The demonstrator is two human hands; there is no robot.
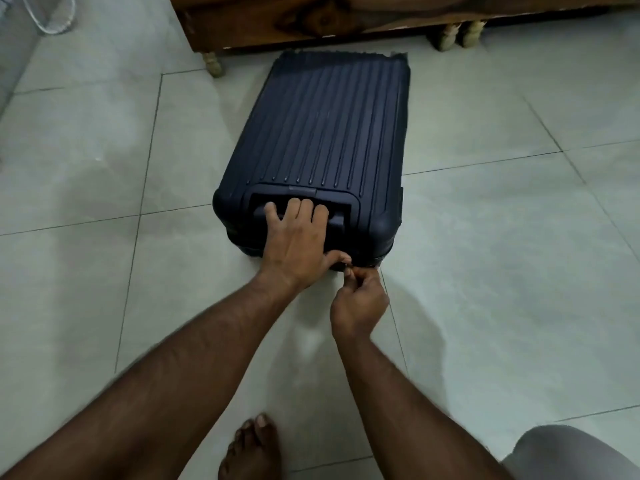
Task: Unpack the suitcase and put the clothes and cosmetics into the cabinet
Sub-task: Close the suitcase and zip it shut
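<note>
Navy hard-shell suitcase [322, 133] flat on floor tiles [485, 271], zipped and unopened, left hand [294, 244] steadying handle [332, 223], right hand [358, 303] pinching zipper pull [347, 267]; nothing unpacked, cabinet unfilled.

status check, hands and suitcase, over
Left hand rests on the suitcase handle. Right hand pinches the zipper pull. Navy suitcase flat on floor, closed. Nothing in the way.

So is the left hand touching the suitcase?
Touching: the head view shows the left hand lying on the suitcase, fingers over its handle.
</note>
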